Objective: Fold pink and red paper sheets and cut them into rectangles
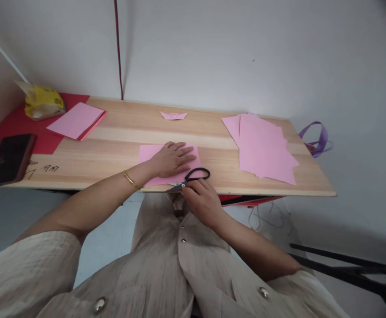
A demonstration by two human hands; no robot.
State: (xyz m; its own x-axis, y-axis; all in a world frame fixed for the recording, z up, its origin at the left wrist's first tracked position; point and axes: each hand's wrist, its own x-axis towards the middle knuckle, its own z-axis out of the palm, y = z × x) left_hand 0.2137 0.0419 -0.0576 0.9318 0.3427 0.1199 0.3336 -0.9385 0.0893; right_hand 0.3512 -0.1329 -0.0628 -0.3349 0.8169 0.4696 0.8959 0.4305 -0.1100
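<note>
My left hand [171,160] lies flat with fingers spread on a sheet of pink paper [148,152] near the table's front edge. My right hand [203,201] is closed at the black-handled scissors [198,173], its fingertips by the pivot. One handle loop shows above the fingers; the other is hidden by the hand. The blades point left along the table edge, beside the lower side of the paper. How far apart the blades are I cannot tell. A small folded pink paper boat [173,116] stands at the back of the table.
Several pink sheets [262,145] lie fanned out at the right. At the left are a stack of pink and red paper [77,120], a yellow tissue pack [43,102], red paper [47,141] and a phone [9,158]. A purple ribbon [322,139] hangs past the table's right end.
</note>
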